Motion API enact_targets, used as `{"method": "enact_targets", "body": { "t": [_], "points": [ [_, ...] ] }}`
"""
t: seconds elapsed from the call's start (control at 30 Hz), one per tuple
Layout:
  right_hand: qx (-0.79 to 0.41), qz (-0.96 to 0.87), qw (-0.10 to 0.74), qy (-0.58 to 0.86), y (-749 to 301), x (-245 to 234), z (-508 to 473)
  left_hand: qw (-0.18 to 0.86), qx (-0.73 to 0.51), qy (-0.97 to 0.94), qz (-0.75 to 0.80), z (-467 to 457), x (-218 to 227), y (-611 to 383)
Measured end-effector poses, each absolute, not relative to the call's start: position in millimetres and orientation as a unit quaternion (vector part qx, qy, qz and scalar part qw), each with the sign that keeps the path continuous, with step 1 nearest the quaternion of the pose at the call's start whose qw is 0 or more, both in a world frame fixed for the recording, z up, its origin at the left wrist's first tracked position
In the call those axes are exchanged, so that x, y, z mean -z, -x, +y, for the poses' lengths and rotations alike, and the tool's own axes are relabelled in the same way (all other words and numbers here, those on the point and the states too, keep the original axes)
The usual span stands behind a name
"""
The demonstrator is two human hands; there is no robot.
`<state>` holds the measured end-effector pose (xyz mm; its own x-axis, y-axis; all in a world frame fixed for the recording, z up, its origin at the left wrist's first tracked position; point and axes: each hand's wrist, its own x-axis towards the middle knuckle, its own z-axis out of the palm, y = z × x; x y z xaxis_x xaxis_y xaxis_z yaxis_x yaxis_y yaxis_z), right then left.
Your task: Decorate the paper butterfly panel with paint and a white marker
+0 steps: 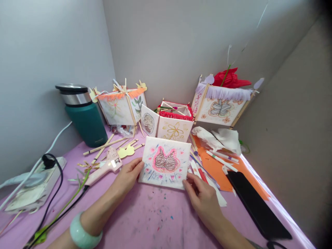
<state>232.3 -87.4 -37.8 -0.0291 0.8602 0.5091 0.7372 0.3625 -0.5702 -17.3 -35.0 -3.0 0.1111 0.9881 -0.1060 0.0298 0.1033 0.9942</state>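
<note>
A white paper panel (166, 162) with a pink-outlined, dark-striped butterfly shape and small pink flowers stands tilted on the purple table (155, 218). My left hand (128, 174) grips its left edge, thumb on the front. At the lower right corner my right hand (201, 193) pinches the panel with thumb and fingers. A pale green bangle (83, 233) sits on my left wrist. A pink glue gun (106, 167) lies just left of my left hand.
Three paper lanterns stand behind: orange-fringed (120, 105), red-fringed (173, 122), purple-fringed (221, 102). A teal flask (84, 116) is at the left, with a power strip (33, 186) and cables. Markers and orange paper (220, 169) lie right, beside a black phone (255, 204). Sticks are scattered.
</note>
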Motion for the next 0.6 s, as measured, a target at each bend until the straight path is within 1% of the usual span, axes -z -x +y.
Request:
{"method": "enact_targets", "body": {
  "t": [0.07,0.13,0.3,0.4,0.5,0.6],
  "points": [
    [-0.073,-0.717,0.409,0.560,-232.2,37.1,-87.6,0.535,-0.446,-0.513,0.502,-35.1,1.2,18.0],
    [-0.078,-0.716,0.410,0.560,-232.1,36.2,-87.9,0.550,-0.454,-0.502,0.489,-36.2,-1.2,17.6],
    [-0.095,-0.708,0.426,0.555,-233.2,35.7,-88.3,0.672,-0.456,-0.387,0.437,-40.8,-5.2,12.4],
    [-0.110,-0.700,0.429,0.560,-234.0,36.7,-88.3,0.716,-0.472,-0.331,0.394,-42.2,-6.5,10.6],
    [-0.116,-0.697,0.431,0.562,-234.3,37.7,-88.3,0.744,-0.458,-0.332,0.355,-42.9,-7.5,11.9],
    [-0.122,-0.691,0.430,0.568,-234.6,38.3,-88.2,0.749,-0.437,-0.371,0.333,-43.3,-6.9,13.9]
  ]
}}
